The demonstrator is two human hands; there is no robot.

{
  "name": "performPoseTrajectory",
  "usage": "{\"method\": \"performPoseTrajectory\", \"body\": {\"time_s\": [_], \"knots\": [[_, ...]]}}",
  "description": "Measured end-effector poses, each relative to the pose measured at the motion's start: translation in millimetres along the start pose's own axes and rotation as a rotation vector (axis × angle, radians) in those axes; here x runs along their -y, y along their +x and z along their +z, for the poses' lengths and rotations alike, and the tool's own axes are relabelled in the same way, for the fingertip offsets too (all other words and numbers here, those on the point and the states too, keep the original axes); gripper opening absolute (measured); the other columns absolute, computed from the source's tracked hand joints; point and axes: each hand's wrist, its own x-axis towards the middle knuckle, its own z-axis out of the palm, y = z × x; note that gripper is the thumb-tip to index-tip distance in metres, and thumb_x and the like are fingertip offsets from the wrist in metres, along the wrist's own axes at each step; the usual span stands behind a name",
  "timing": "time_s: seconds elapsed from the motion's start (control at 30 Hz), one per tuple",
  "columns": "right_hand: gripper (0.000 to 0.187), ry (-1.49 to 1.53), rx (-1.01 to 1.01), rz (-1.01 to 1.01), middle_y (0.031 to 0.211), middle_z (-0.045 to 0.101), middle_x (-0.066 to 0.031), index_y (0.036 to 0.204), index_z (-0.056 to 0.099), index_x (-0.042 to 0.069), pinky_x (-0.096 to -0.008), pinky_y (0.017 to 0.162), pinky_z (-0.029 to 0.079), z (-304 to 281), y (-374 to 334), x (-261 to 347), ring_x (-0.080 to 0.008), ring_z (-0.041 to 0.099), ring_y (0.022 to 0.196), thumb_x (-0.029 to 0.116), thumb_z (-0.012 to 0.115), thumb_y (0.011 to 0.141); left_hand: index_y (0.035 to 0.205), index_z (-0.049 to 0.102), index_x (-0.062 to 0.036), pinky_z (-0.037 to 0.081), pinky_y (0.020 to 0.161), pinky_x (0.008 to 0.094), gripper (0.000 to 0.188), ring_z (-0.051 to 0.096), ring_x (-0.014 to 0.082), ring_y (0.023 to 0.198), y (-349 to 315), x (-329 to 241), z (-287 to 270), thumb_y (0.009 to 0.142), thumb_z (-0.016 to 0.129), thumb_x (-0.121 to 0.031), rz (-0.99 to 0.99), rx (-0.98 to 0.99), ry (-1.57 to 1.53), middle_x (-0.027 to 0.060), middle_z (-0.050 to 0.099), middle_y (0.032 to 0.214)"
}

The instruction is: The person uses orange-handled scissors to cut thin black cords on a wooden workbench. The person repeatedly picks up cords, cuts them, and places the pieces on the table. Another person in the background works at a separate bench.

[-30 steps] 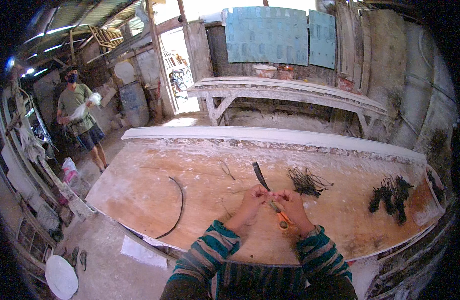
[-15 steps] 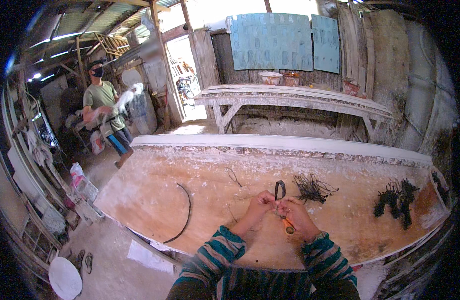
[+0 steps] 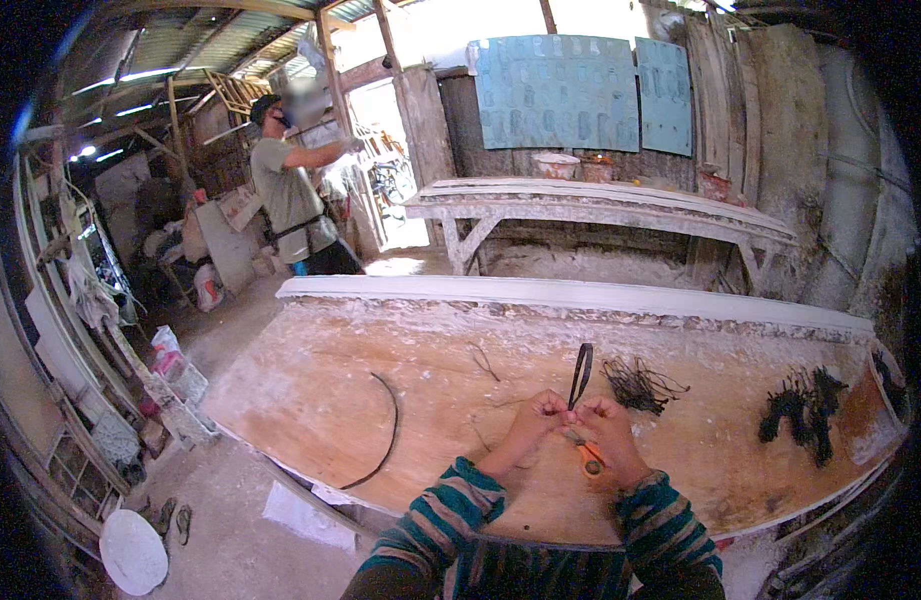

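A slim black loop (image 3: 577, 379) is pinched by the bare left hand (image 3: 537, 418) and bare right hand (image 3: 606, 430) — folded, no fastening discernible; a curved black strip (image 3: 395, 424) is left unfolded.

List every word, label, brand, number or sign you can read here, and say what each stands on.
No text is readable.
Pink-and-white bag: coloured patches, too small and blurred to tell whether they are print.
Large blue panel: rows of faint marks, no legible letters or numbers.
Black loop and orange-handled tool: no lettering visible at this size.
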Motion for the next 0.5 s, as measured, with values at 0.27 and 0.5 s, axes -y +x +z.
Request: {"method": "performPoseTrajectory", "body": {"time_s": [0.27,0.5], "knots": [[0.017,-0.022,0.1,-0.058,0.087,0.063,-0.0039,0.094,0.061,-0.001,-0.024,0.073,0.046,1,2,2,-0.011,0.058,0.08,0.011,0.062,0.082,0.081,0.053,-0.0059,0.045,0.06,0.0209,0.009,0.056,0.0096,0.068,0,-5,-1,0.079,0.061,-0.004,-0.079,-0.058,-0.048,0.0018,0.059,0.076],[0.011,-0.064,0.109,-0.021,0.084,0.061,-0.0021,0.091,0.061,0.001,-0.0232,0.071,0.045,-1,0,7,-0.01,0.056,0.077,0.007,0.061,0.082,0.085,0.055,-0.0078,0.048,0.064,0.0211,0.011,0.059,0.0079,0.073,0,0,-3,0.08,0.065,-0.009,-0.149,-0.05,-0.099,-0.0003,0.061,0.079]]}}
